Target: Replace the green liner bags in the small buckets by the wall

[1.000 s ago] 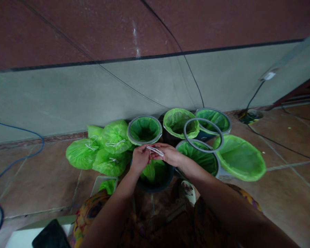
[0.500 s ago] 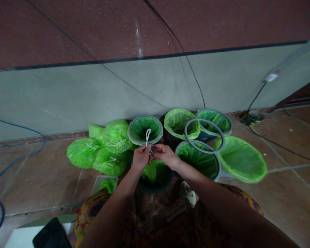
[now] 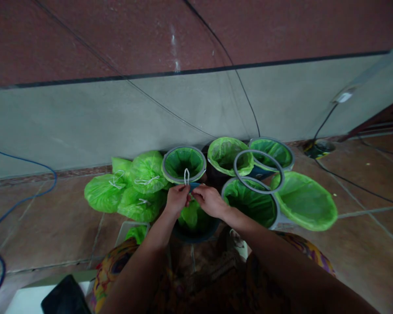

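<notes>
My left hand [image 3: 177, 197] pinches a white drawstring [image 3: 186, 175], whose loop stands up above the fingertips. Close beside it, my right hand [image 3: 211, 200] has its fingers closed, apparently on the same drawstring; its fingertips partly hide the string. Below both hands, a gathered green mesh bag [image 3: 190, 216] bulges inside a dark blue bin [image 3: 194, 239]. Just behind the hands stands a grey-rimmed bin [image 3: 201, 175] with a green lining.
Tied green bags [image 3: 140, 205] are heaped at the left. Several green-lined bins [image 3: 227, 185] stand at the right, with a loose grey ring [image 3: 236, 163] lying across them. A small tray [image 3: 122, 233] holds green material. A blue cable [image 3: 36, 196] crosses the floor, and a dark object [image 3: 65, 296] lies at lower left.
My right hand has drawn slightly away from my left, opening a small gap between the fingertips. The drawstring loop has dropped a little and looks smaller.
</notes>
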Action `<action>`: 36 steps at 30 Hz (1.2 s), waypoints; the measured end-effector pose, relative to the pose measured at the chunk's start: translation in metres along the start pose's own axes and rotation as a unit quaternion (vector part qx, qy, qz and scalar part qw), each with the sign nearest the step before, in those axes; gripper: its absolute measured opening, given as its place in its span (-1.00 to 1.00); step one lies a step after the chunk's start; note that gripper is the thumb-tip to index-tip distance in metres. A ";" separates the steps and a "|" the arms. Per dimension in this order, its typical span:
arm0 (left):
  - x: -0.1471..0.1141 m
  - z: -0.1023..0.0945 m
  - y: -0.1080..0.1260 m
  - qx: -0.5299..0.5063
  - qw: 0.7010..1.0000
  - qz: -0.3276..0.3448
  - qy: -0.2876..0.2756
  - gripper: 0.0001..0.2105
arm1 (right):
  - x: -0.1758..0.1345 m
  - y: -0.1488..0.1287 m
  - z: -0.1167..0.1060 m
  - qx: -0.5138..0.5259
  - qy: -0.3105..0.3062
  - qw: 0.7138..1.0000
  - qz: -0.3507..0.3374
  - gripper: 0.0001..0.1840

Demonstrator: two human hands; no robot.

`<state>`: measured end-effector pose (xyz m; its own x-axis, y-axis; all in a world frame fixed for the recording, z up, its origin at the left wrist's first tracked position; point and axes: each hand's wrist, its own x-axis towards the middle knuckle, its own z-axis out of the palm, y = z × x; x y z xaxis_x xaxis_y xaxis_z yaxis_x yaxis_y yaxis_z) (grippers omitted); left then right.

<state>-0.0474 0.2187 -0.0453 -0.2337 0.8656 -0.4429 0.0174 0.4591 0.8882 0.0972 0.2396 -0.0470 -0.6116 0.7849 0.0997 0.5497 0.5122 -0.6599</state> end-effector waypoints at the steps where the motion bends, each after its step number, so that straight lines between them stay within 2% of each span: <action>1: 0.003 -0.001 -0.002 0.021 1.000 0.014 0.001 -0.76 | 0.000 0.000 -0.002 0.004 -0.010 1.000 0.001 -0.77; 4: 0.011 -0.003 -0.010 0.056 0.997 0.051 -0.007 -0.66 | 0.003 0.000 -0.006 0.051 -0.043 0.997 0.030 -0.78; 6: 0.013 -0.004 -0.012 0.058 0.995 0.072 -0.018 -0.60 | 0.005 0.002 -0.009 0.129 -0.076 0.986 0.071 -0.81; 8: 0.013 -0.004 -0.012 0.046 0.995 0.080 -0.031 -0.60 | 0.006 0.004 -0.010 0.251 -0.108 0.954 0.128 -0.86; 11: 0.011 -0.003 -0.009 0.020 0.995 0.083 -0.057 -0.68 | 0.007 0.007 -0.010 0.410 -0.115 0.880 0.210 -0.90; 13: 0.010 -0.003 -0.007 0.016 0.992 0.098 -0.077 -0.74 | 0.006 0.007 -0.010 0.464 -0.101 0.846 0.244 -0.91; 16: 0.009 -0.003 -0.005 0.026 0.986 0.125 -0.108 -0.78 | 0.005 0.009 -0.011 0.498 -0.099 0.816 0.275 -0.91; 19: 0.009 -0.005 -0.004 0.043 0.978 0.141 -0.149 -0.77 | 0.006 0.011 -0.011 0.509 -0.104 0.804 0.288 -0.90; 21: 0.008 -0.006 -0.005 0.066 0.972 0.160 -0.158 -0.77 | 0.006 0.012 -0.011 0.511 -0.102 0.801 0.295 -0.91; 25: 0.006 -0.008 -0.008 0.176 0.955 0.225 -0.082 -0.82 | 0.006 0.012 -0.008 0.509 -0.104 0.802 0.295 -0.93; 28: 0.004 -0.007 -0.010 0.233 0.944 0.233 -0.029 -0.89 | 0.006 0.011 -0.007 0.523 -0.097 0.797 0.285 -0.91; 32: 0.001 -0.005 -0.010 0.220 0.951 0.215 -0.039 -0.94 | 0.007 0.010 -0.009 0.522 -0.076 0.796 0.295 -0.91; 36: -0.001 -0.004 -0.012 0.204 0.959 0.197 0.004 -0.93 | 0.007 0.010 -0.009 0.510 -0.074 0.799 0.310 -0.92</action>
<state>-0.0507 0.2115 -0.0546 -0.1387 0.9870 -0.0812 0.4836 0.1391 0.8641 0.1035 0.2536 -0.0458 -0.5045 0.6888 -0.5206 0.0701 -0.5682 -0.8199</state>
